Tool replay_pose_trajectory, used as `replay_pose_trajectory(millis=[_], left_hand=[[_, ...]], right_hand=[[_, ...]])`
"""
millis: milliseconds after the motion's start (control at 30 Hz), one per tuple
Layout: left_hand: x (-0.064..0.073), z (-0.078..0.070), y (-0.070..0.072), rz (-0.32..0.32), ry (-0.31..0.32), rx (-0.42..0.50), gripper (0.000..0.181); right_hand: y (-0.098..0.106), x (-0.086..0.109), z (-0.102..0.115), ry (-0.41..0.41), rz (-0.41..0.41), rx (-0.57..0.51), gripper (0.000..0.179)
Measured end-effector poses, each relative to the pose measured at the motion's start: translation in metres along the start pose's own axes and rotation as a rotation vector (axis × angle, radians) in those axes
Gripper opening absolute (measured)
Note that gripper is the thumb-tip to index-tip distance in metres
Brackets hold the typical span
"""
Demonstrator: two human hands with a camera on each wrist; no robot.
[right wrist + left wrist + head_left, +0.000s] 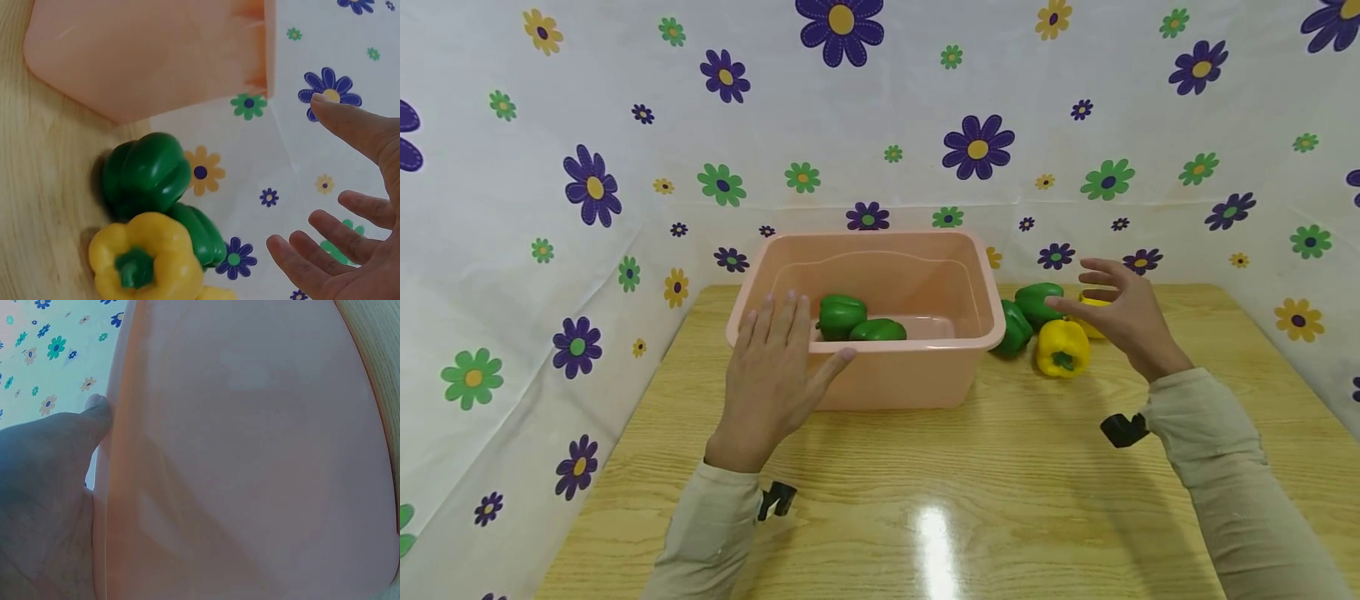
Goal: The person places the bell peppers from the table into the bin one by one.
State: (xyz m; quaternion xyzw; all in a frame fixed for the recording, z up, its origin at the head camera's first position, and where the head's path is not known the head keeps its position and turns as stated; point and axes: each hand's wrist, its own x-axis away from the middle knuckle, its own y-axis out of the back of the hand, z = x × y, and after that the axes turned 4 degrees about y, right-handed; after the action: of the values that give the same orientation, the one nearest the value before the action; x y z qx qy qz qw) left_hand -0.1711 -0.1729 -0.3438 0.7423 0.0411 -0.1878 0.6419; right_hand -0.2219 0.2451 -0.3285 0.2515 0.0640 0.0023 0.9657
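My left hand (772,379) lies flat with straight fingers over the front left rim of a pink plastic tub (895,371); in the left wrist view its thumb is at the rim. Inside the tub are two green bell peppers, one upright pepper (841,317) and one lying pepper (878,330). My right hand (1123,312) hovers with spread, slightly bent fingers above a group of peppers right of the tub, holding nothing. That group has a front green pepper (147,175), a second green pepper (199,234), a yellow pepper (1063,348) and another yellow pepper (1093,302) partly hidden by the hand.
The tub stands on a wooden table (880,475), near its back edge. A white cloth (895,100) printed with flowers hangs behind and at both sides. A black wrist mount (1124,430) sticks out from the right sleeve, another mount (777,500) from the left.
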Motion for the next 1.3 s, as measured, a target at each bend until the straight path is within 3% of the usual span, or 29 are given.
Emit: replay_pose_trajectory(millis=[700, 933, 1300], left_hand=[[0.000, 0.000, 0.000, -0.006, 0.002, 0.015, 0.095], [0.001, 0.000, 0.000, -0.002, 0.002, 0.001, 0.096], [0.000, 0.000, 0.000, 0.005, 0.004, 0.000, 0.096]], right_hand=[[-0.003, -0.002, -0.055, -0.122, 0.036, 0.009, 0.099], [-0.008, -0.003, -0.066, -0.179, 0.061, 0.015, 0.102], [-0.018, 0.001, -0.075, -0.187, 0.073, 0.003, 0.100]])
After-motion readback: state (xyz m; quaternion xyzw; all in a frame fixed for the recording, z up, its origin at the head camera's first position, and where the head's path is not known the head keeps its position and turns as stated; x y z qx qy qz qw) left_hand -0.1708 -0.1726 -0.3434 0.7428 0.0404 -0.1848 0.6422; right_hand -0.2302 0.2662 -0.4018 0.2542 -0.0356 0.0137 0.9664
